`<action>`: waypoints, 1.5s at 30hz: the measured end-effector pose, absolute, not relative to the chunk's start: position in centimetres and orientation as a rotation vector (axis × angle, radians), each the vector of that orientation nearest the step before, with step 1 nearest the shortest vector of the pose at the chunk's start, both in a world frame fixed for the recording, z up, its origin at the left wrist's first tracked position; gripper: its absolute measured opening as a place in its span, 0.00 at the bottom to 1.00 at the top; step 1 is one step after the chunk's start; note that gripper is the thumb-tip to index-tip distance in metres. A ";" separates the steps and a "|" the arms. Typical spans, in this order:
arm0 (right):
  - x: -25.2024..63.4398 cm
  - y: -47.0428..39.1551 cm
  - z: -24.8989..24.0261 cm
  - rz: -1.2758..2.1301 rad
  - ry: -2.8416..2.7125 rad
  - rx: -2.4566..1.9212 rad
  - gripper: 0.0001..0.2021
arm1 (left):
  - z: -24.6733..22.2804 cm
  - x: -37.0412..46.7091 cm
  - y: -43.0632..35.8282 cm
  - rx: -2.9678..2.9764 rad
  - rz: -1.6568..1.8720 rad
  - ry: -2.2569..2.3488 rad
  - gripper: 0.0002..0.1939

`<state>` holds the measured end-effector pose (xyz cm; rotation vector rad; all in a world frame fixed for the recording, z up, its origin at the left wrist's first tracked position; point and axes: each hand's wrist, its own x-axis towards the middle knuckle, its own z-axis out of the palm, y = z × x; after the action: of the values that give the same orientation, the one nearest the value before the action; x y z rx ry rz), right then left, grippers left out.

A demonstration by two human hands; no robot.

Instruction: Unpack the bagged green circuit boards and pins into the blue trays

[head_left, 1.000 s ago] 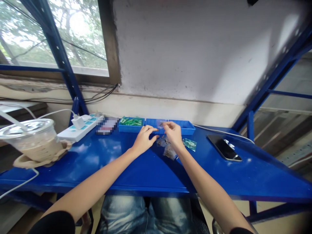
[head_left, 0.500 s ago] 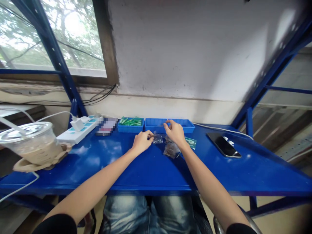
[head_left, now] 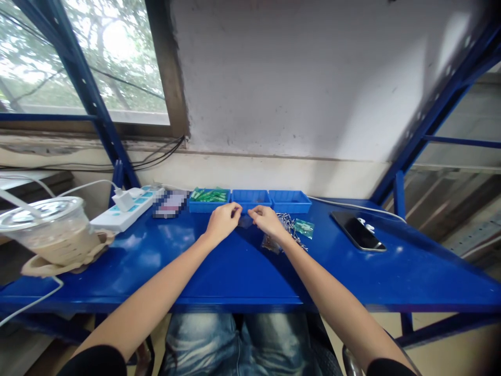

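My left hand [head_left: 223,222] is closed in a pinch at the table's middle, on the edge of a small clear plastic bag [head_left: 245,223]. Facing it, the fingers of my right hand [head_left: 267,220] are pinched at the bag's other side. The bag hangs between the two hands, partly hidden by them. Beside and under my right wrist lies a heap of small metal pieces that look like screws [head_left: 290,223]. Another clear bag with brownish contents [head_left: 271,244] lies below that wrist. A green packet [head_left: 304,228] rests right of the heap.
Behind my hands stand a blue bin of green packets [head_left: 210,208], a middle blue bin [head_left: 250,197] and a right blue bin [head_left: 290,201]. A phone [head_left: 358,231] with white earbuds lies right. A power strip [head_left: 124,210] and a drink cup [head_left: 52,230] stand left.
My right hand has moved left and down from in front of the bins to meet my left hand at the bag. The metal heap now shows beside my right wrist.
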<state>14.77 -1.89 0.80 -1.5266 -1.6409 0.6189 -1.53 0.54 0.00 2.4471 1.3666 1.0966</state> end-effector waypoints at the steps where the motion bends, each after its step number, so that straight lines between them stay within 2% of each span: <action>1: 14.8 -1.9 0.7 0.494 -1.705 -1.566 0.13 | -0.2 -2.0 0.9 2.451 1.005 1.441 0.14; 5: 14.8 -2.0 0.3 0.290 -1.956 -1.684 0.13 | -0.8 -3.3 1.8 2.509 0.580 1.621 0.22; 7: 14.7 -2.2 0.4 0.270 -2.036 -1.711 0.14 | -0.9 -3.3 1.8 2.491 0.487 1.640 0.19; 11: 14.3 -2.7 0.4 0.184 -2.193 -1.774 0.15 | -1.0 -2.3 1.4 2.418 0.521 1.647 0.10; 17: 13.9 -2.7 -0.1 0.147 -2.216 -1.767 0.12 | -0.8 -1.8 1.3 2.232 0.667 1.611 0.07; 22: 14.5 -1.9 -0.1 0.399 -1.886 -1.603 0.16 | 0.2 -1.8 1.2 2.163 0.913 1.185 0.06; 26: 15.1 -1.7 1.1 0.865 -1.493 -1.408 0.21 | 1.3 -1.8 0.4 2.428 1.126 1.039 0.06; 28: 15.2 -1.6 1.5 1.084 -1.346 -1.325 0.19 | 1.5 -1.8 -0.1 2.562 1.205 0.957 0.08; 30: 15.1 -1.6 1.6 1.137 -1.250 -1.246 0.15 | 1.6 -1.6 -0.4 2.638 1.223 0.877 0.09; 34: 14.7 -1.7 1.5 0.897 -1.231 -1.127 0.19 | 1.4 -1.1 -0.6 2.594 1.195 0.883 0.09; 36: 14.6 -2.0 1.5 0.680 -1.350 -1.130 0.15 | 1.4 -1.0 -0.5 2.356 1.166 0.964 0.07; 38: 14.5 -2.4 1.7 0.431 -1.545 -1.134 0.09 | 1.3 -1.0 -0.2 1.994 1.093 1.010 0.13; 41: 14.2 -3.1 1.6 0.162 -1.798 -1.062 0.12 | 1.2 -1.2 0.4 1.579 1.014 0.981 0.22; 45: 13.6 -3.2 1.1 0.061 -1.854 -1.033 0.14 | 1.1 -1.4 0.7 1.587 1.187 0.979 0.15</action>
<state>13.59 -3.19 1.14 -1.0333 -1.8539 0.0614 -1.41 0.75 1.12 1.5872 0.9787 1.1874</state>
